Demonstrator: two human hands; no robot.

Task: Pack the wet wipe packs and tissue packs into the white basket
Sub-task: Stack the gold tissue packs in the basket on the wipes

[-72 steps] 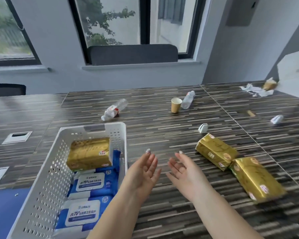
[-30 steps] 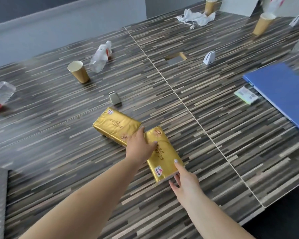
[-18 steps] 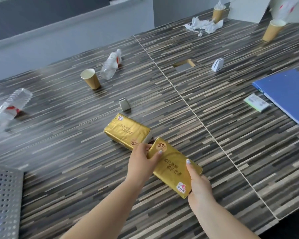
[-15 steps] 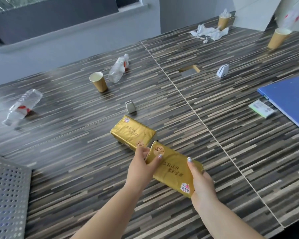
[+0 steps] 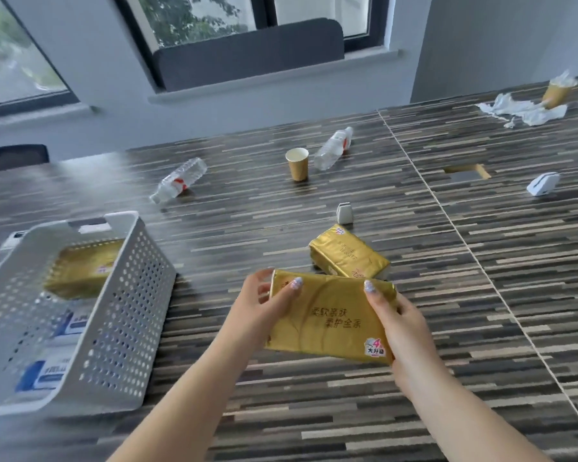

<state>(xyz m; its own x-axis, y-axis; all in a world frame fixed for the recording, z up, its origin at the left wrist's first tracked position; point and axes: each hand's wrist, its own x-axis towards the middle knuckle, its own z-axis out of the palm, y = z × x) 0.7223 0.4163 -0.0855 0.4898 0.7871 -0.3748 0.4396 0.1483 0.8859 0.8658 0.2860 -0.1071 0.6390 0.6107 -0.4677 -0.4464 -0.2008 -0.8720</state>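
Observation:
I hold a gold tissue pack above the table, in front of me. My left hand grips its left end and my right hand grips its right end. A second gold tissue pack lies flat on the table just behind the held one. The white perforated basket stands at the left. Inside it lie a gold tissue pack at the far end and blue-and-white wet wipe packs nearer to me, seen partly through the holes.
On the striped table lie two plastic bottles, a paper cup, two small white clips, crumpled tissue and another cup at the far right. A cable hatch is open.
Both hands closed on the nearer gold tissue pack, lifted it off the table and carried it leftward. The view swung left, so the basket came back into sight.

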